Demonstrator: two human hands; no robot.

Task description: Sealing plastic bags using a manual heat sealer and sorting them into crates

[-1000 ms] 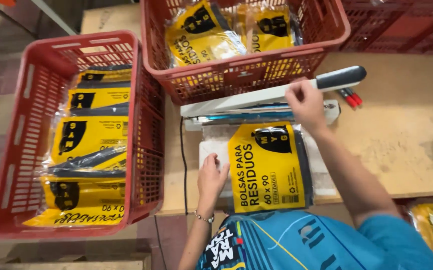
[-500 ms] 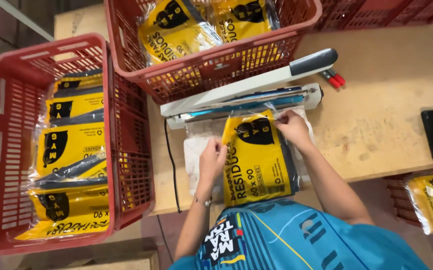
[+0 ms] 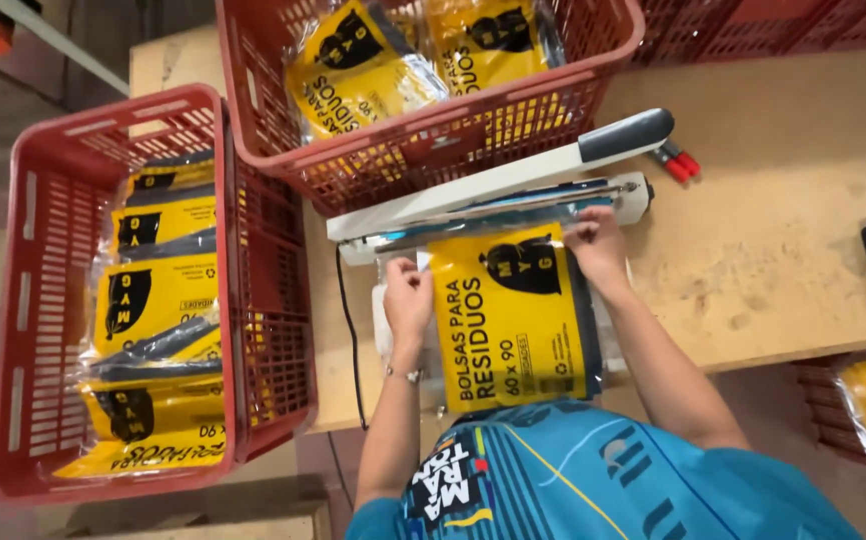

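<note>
Flat on the wooden table (image 3: 783,240), squarely in front of the body: a yellow packet (image 3: 508,320) in clear film, black emblem near its top, black printing down one side, dark folded bags showing along the right edge. Top edge tucked under the raised arm of a white heat sealer (image 3: 498,190) — held there by both hands, probably to keep the film mouth straight across the sealing bar. Left hand (image 3: 408,300) at the upper left corner, fingers closed on the film; right hand (image 3: 598,250) at the upper right corner, fingers curled down onto the edge. Alongside, a red crate (image 3: 28,300) of similar packets to the left, another red basket (image 3: 433,150) behind the sealer.
</note>
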